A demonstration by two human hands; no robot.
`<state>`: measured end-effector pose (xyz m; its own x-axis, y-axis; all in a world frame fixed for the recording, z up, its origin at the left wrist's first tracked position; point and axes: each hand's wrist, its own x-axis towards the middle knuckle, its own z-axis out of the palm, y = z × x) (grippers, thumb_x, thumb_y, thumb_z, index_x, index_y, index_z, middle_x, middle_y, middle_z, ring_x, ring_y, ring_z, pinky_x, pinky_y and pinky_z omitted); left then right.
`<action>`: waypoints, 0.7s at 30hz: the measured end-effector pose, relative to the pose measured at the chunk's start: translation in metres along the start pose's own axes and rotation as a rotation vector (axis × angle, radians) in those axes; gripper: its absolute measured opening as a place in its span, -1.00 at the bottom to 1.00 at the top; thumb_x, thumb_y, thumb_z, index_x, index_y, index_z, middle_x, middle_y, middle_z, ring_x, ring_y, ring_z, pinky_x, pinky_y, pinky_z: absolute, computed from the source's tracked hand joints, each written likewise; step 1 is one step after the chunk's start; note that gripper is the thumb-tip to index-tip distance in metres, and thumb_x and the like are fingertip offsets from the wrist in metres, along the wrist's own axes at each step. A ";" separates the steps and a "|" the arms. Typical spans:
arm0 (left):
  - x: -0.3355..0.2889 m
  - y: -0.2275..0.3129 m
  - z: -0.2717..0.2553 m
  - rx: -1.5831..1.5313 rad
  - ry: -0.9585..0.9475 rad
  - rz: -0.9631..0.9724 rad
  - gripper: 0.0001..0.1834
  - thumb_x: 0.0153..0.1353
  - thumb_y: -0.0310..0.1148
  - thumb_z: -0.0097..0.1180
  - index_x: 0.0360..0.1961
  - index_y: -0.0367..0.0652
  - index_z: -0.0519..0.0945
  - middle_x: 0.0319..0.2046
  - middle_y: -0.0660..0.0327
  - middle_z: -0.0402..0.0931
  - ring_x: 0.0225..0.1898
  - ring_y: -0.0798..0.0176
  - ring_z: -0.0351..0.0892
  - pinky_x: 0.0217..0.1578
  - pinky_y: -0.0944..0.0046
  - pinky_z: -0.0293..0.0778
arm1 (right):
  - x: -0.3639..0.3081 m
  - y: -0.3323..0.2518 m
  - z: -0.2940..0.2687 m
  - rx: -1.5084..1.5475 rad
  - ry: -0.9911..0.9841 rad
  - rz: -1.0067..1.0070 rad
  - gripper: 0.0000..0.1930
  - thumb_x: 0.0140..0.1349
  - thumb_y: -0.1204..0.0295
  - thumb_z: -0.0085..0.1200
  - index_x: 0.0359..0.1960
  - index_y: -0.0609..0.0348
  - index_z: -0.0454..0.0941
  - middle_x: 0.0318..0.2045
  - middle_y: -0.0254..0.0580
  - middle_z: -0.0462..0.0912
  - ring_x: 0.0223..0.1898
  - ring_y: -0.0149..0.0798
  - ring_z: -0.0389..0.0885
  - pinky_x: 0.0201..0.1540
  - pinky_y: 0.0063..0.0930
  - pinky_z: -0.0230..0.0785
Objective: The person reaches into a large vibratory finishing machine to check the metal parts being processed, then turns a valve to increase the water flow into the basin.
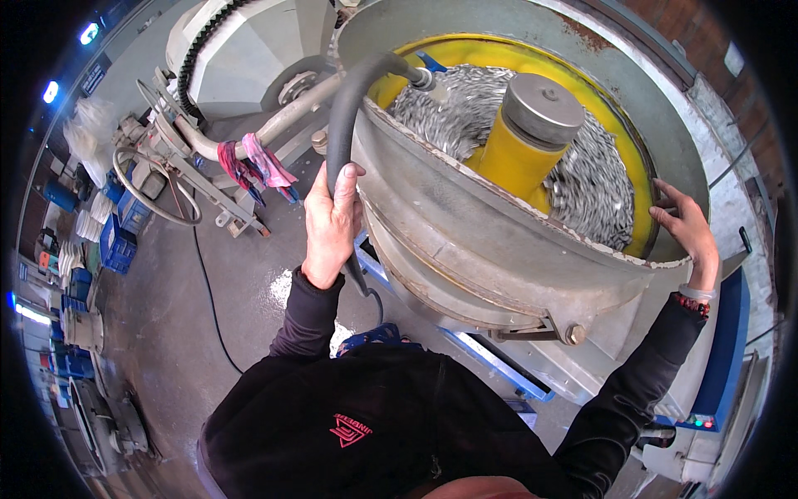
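A large round vibratory tub (465, 224) stands in front of me, grey metal outside with a yellow lining (611, 91). Inside it lies a ring of small silvery pieces (594, 179), smeared as if moving, around a yellow centre post (515, 158) with a metal cap (543, 104). My left hand (332, 220) is closed around a thick dark hose (341, 125). That hose arches over the tub's near wall, and its end fitting with a blue lever (431, 62) hangs above the pieces. My right hand (686, 224) rests, fingers extended, at the tub's right inner edge.
Pink and red cloths (258, 166) are tied to a pale pipe (287, 121) at the left. A thin cable (204, 274) runs across the floor. Blue crates (118, 241) line the far left. A blue panel with lit buttons (706, 420) stands lower right.
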<state>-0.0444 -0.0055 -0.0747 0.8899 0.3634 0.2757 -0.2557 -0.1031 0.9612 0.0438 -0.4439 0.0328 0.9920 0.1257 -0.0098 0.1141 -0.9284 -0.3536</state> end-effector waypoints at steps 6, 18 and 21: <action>-0.001 0.002 0.002 0.019 0.008 0.005 -0.66 0.31 -0.09 -0.26 -0.28 -0.15 0.39 -0.80 0.46 0.06 -0.83 0.59 -0.01 -0.81 0.52 -0.08 | -0.002 -0.004 0.000 -0.014 0.005 0.013 -0.46 0.06 0.41 0.09 0.13 0.19 0.27 -0.24 0.07 0.56 -0.23 -0.20 0.55 -0.15 -0.43 0.37; 0.000 0.001 0.001 0.051 0.016 0.007 -0.65 0.30 -0.09 -0.24 -0.29 -0.17 0.39 -0.81 0.45 0.07 -0.84 0.58 0.00 -0.83 0.50 -0.06 | -0.002 -0.006 -0.002 -0.016 -0.016 0.020 -0.47 0.06 0.37 0.10 0.10 0.21 0.31 -0.27 0.08 0.56 -0.20 -0.18 0.54 -0.13 -0.42 0.34; 0.000 0.002 0.002 0.037 0.012 0.009 -0.65 0.31 -0.09 -0.24 -0.29 -0.18 0.39 -0.82 0.45 0.07 -0.85 0.58 0.00 -0.83 0.50 -0.06 | -0.002 -0.005 -0.001 -0.014 -0.016 0.007 -0.48 0.06 0.38 0.09 0.09 0.22 0.32 -0.26 0.09 0.56 -0.20 -0.18 0.54 -0.13 -0.42 0.33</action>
<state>-0.0446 -0.0072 -0.0728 0.8829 0.3737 0.2843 -0.2493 -0.1401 0.9582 0.0410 -0.4396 0.0361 0.9918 0.1247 -0.0274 0.1081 -0.9340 -0.3404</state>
